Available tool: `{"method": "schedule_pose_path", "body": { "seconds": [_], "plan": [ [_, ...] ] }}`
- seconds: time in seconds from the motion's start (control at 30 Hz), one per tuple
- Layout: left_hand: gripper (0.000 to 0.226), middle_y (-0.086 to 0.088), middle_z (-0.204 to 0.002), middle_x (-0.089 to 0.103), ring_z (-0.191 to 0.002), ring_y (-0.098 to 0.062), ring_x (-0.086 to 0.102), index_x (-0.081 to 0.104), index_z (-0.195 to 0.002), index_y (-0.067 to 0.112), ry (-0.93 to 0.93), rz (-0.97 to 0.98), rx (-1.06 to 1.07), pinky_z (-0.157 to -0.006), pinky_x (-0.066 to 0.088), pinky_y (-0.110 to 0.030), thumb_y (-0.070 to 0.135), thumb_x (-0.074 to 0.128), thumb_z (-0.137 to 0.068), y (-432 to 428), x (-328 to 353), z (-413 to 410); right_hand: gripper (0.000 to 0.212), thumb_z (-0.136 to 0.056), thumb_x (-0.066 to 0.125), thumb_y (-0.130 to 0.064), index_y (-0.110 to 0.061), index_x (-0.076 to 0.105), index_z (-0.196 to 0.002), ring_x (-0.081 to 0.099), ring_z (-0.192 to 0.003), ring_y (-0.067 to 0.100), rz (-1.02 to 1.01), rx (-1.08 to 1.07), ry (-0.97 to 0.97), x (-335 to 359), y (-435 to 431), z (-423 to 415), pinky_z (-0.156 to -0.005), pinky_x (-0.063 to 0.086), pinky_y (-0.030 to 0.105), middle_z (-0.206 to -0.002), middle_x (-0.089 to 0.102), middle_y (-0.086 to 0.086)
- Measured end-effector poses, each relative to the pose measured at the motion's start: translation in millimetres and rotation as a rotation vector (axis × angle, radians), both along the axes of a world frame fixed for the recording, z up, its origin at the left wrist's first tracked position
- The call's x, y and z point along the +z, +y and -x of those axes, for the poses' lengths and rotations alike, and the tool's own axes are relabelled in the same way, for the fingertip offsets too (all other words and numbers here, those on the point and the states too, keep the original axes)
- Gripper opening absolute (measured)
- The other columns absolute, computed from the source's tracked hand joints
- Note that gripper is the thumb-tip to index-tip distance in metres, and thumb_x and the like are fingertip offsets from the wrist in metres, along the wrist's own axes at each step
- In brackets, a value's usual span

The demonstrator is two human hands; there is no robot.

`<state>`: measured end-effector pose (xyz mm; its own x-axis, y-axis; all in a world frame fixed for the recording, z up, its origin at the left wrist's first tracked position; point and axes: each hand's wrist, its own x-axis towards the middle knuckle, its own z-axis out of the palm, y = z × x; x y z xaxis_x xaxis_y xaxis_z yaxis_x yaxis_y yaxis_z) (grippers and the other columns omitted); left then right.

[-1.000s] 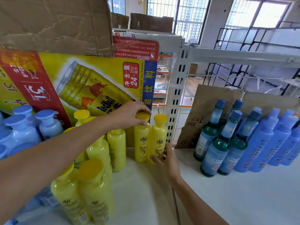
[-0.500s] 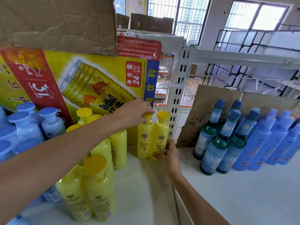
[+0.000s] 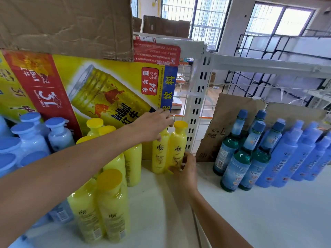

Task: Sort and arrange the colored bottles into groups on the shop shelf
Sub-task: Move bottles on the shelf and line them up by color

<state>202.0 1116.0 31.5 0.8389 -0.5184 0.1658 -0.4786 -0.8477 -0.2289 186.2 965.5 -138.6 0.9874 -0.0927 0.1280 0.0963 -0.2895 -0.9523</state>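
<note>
Head view, change: left yellow bottle (image 3: 159,154) and right yellow bottle (image 3: 178,149) look pressed closer than a second ago, now touching and upright at the back of the shelf (image 3: 250,212).
Meaning: probably the yellow group (image 3: 111,203) gaining a tidy pair.
Left hand (image 3: 152,126): curled over the left bottle's cap.
Right hand (image 3: 186,169): fingers wrapped round the right bottle's base.
Containers: drink carton (image 3: 89,86) and cardboard box (image 3: 62,20) stacked above it, contents hidden.
</note>
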Motion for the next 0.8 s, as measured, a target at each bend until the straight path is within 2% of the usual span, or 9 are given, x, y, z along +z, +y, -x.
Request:
{"method": "schedule_pose_path", "body": {
  "seconds": [0.07, 0.13, 0.2, 0.23, 0.4, 0.5, 0.57, 0.67, 0.8],
  "plan": [
    [0.057, -0.002, -0.126, 0.040, -0.116, -0.017, 0.038, 0.041, -0.125, 0.018, -0.006, -0.005, 0.000, -0.077, 0.044, -0.028, 0.028, 0.071, -0.077, 0.7, -0.5, -1.3, 0.047, -0.073, 0.063, -0.042, -0.023, 0.049, -0.113, 0.058, -0.096, 0.020, -0.016, -0.007, -0.051, 0.4, 3.2, 1.1, -0.076, 0.057, 0.040, -0.117, 0.051, 0.008],
    [0.057, -0.002, -0.126, 0.040, -0.116, -0.017, 0.038, 0.042, -0.125, 0.019, -0.007, 0.001, -0.001, -0.078, 0.045, -0.029, 0.028, 0.071, -0.077, 1.4, -0.4, -2.6, 0.016, -0.088, 0.053, -0.029, -0.035, 0.052, -0.103, 0.060, -0.089, 0.008, 0.051, -0.036, -0.113, -0.4, 4.0, -0.3, -0.062, 0.056, 0.025, -0.117, 0.048, 0.011],
    [0.058, -0.003, -0.127, 0.038, -0.117, -0.018, 0.039, 0.042, -0.125, 0.019, -0.002, 0.012, -0.002, -0.080, 0.046, -0.029, 0.028, 0.072, -0.076, 1.8, 0.3, -3.1, 0.035, -0.094, 0.049, -0.006, -0.041, 0.049, -0.097, 0.060, -0.081, -0.004, 0.037, -0.048, -0.116, -3.0, 5.0, -5.1, -0.055, 0.051, 0.013, -0.115, 0.048, 0.010],
    [0.058, -0.003, -0.128, 0.037, -0.117, -0.018, 0.039, 0.042, -0.126, 0.019, -0.003, 0.012, -0.001, -0.080, 0.045, -0.028, 0.028, 0.071, -0.076, 1.8, 0.6, -3.2, 0.036, -0.094, 0.048, -0.004, -0.041, 0.049, -0.096, 0.060, -0.079, -0.003, -0.001, -0.050, -0.104, -3.5, 4.8, -6.3, -0.055, 0.051, 0.013, -0.113, 0.049, 0.009],
    [0.061, -0.002, -0.128, 0.039, -0.117, -0.017, 0.040, 0.040, -0.128, 0.020, -0.023, 0.008, 0.007, -0.073, 0.037, -0.023, 0.029, 0.071, -0.076, 0.5, 0.0, -4.8, 0.015, -0.096, 0.041, -0.007, -0.016, 0.050, -0.105, 0.064, -0.071, 0.003, 0.173, -0.068, -0.159, -7.6, 0.8, -10.2, -0.054, 0.052, 0.017, -0.095, 0.059, 0.007],
    [0.061, 0.000, -0.127, 0.040, -0.115, -0.016, 0.040, 0.040, -0.127, 0.021, -0.016, 0.011, 0.006, -0.076, 0.042, -0.026, 0.031, 0.072, -0.075, 1.8, -0.5, -5.5, 0.018, -0.093, 0.048, -0.012, -0.012, 0.048, -0.110, 0.063, -0.077, 0.003, 0.154, -0.034, -0.144, -6.9, -0.7, -9.6, -0.058, 0.053, 0.019, -0.102, 0.057, 0.010],
    [0.059, 0.000, -0.124, 0.041, -0.114, -0.016, 0.041, 0.042, -0.125, 0.021, -0.003, 0.034, 0.005, -0.078, 0.045, -0.028, 0.030, 0.072, -0.075, 3.5, -0.1, -5.5, 0.032, -0.084, 0.059, -0.022, -0.015, 0.047, -0.113, 0.061, -0.086, 0.011, 0.077, -0.025, -0.090, -6.6, 0.2, -8.4, -0.068, 0.057, 0.027, -0.109, 0.056, 0.008],
    [0.054, 0.001, -0.120, 0.043, -0.112, -0.014, 0.041, 0.045, -0.123, 0.022, 0.020, 0.083, 0.000, -0.075, 0.042, -0.026, 0.028, 0.072, -0.076, 5.8, 0.2, -6.9, 0.051, -0.075, 0.073, -0.010, -0.019, 0.044, -0.117, 0.058, -0.089, 0.005, 0.086, -0.030, -0.037, -7.8, -1.7, -9.1, -0.065, 0.052, 0.016, -0.113, 0.055, 0.003],
    [0.055, 0.002, -0.120, 0.043, -0.112, -0.014, 0.041, 0.045, -0.123, 0.023, 0.015, 0.084, 0.003, -0.074, 0.041, -0.026, 0.030, 0.072, -0.075, 6.0, -1.0, -8.7, 0.049, -0.073, 0.075, -0.012, -0.022, 0.046, -0.111, 0.057, -0.088, 0.003, 0.087, -0.031, -0.054, -7.2, -1.8, -8.2, -0.065, 0.049, 0.014, -0.111, 0.054, 0.001]
  ]
}}
